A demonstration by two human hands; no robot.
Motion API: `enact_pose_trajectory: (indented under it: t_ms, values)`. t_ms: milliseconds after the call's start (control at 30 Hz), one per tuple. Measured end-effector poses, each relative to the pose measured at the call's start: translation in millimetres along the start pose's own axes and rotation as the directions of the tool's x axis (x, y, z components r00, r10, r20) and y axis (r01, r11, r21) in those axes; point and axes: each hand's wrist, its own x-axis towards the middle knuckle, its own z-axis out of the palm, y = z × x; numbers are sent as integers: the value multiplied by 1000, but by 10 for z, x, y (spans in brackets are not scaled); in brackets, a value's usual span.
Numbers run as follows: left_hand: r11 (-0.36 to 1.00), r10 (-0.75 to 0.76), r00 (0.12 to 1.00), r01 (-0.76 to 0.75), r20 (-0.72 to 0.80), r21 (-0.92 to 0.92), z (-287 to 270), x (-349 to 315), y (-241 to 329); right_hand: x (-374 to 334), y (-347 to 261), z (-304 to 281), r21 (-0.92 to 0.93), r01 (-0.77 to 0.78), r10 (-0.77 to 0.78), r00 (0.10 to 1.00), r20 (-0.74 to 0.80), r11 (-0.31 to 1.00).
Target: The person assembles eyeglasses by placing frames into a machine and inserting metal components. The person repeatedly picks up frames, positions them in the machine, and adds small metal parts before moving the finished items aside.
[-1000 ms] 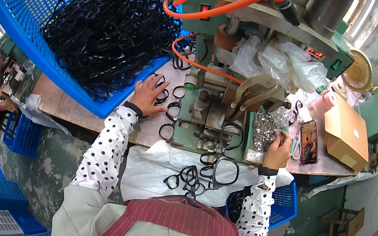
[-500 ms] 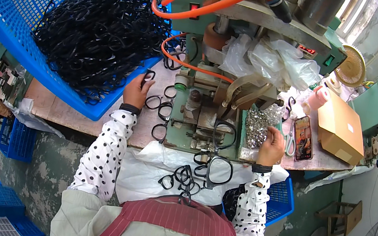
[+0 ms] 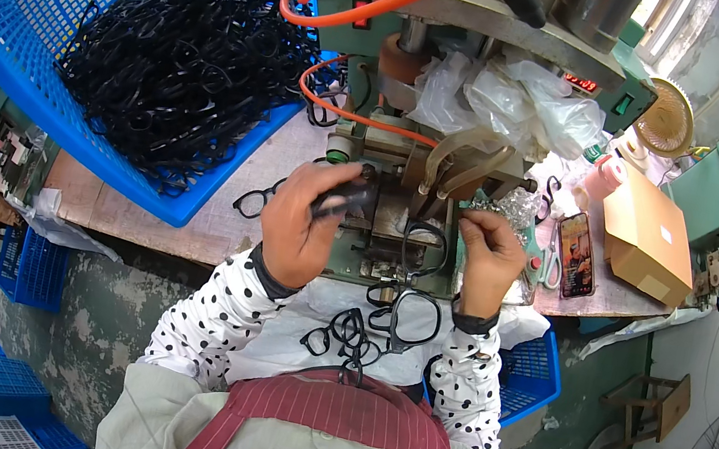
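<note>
My left hand (image 3: 301, 229) is closed round a black eyeglass frame (image 3: 347, 199), slightly blurred, at the left side of the press's metal fixture (image 3: 390, 215). Thumb and fingertips of my right hand (image 3: 489, 262) are pinched together just right of the fixture, in front of a pile of small shiny metal parts (image 3: 508, 209). Whatever sits in that pinch is too small to make out. One black frame (image 3: 426, 246) hangs at the fixture's front right. More black frames (image 3: 415, 321) lie on the white sheet over my lap. Another black frame (image 3: 254, 200) rests on the table beside my left hand.
A big blue basket (image 3: 10, 76) heaped with black frames (image 3: 185, 69) stands at the left. Orange hoses (image 3: 368, 120) and plastic bags (image 3: 515, 103) hang about the press. Scissors (image 3: 550, 266), a phone (image 3: 576, 258) and a cardboard box (image 3: 650, 239) are at the right.
My left hand has moved right from the basket's edge to the fixture, carrying the eyeglass frame. My right hand has drawn slightly left from the metal parts, its fingertips now pinched.
</note>
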Motion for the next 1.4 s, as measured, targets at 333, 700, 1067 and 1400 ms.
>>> enact_pose_trajectory:
  t_ms: [333, 700, 1067, 1400]
  values:
    - [983, -154, 984, 143, -87, -115, 61, 280, 132, -93, 27, 399, -133, 116, -116, 993, 7, 984]
    - [925, 378, 910, -378, 171, -35, 135, -1, 11, -98, 315, 427, 95, 189, -187, 982, -33, 977]
    - [839, 529, 729, -526, 434, -140, 527, -266, -95, 301, 587, -1040, -869, -121, 63, 993, -103, 479]
    - [855, 505, 741, -500, 443, -139, 478, -368, -108, 223, 1143, -945, -651, 72, -125, 992, -35, 755]
